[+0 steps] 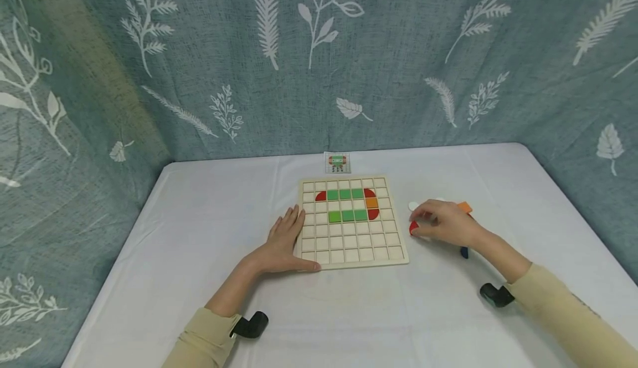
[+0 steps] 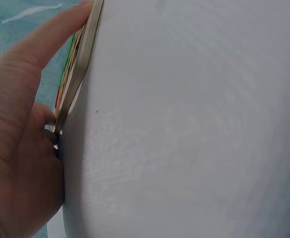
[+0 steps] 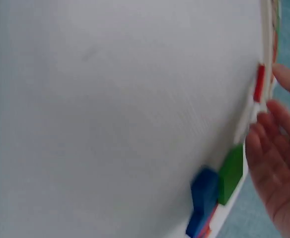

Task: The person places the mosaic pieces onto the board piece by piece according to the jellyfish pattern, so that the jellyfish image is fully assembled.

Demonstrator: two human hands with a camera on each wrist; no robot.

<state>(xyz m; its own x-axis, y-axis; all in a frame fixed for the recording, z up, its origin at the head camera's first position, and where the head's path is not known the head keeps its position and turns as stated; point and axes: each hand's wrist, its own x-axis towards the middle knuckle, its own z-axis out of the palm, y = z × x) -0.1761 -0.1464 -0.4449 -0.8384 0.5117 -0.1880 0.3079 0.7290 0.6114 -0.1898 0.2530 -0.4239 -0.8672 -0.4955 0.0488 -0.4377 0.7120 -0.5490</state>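
Observation:
A wooden grid board (image 1: 351, 240) lies on the table, with green square tiles (image 1: 346, 194), red quarter-round tiles (image 1: 373, 214) and an orange tile (image 1: 371, 203) set in its upper cells. My left hand (image 1: 284, 243) rests along the board's left edge, fingers spread, thumb at the near corner. Right of the board, my right hand (image 1: 446, 223) hovers with bent fingers over loose pieces. A red piece (image 1: 413, 228) lies by its thumb tip; the right wrist view shows this red piece (image 3: 259, 83) on the cloth, with thumb and forefinger apart.
A small pattern card (image 1: 337, 163) lies behind the board. Around the right hand are a white piece (image 1: 412, 206), an orange piece (image 1: 464, 207), a green block (image 3: 231, 174) and a blue block (image 3: 204, 188). A patterned curtain (image 1: 299, 107) hangs behind the white-covered table.

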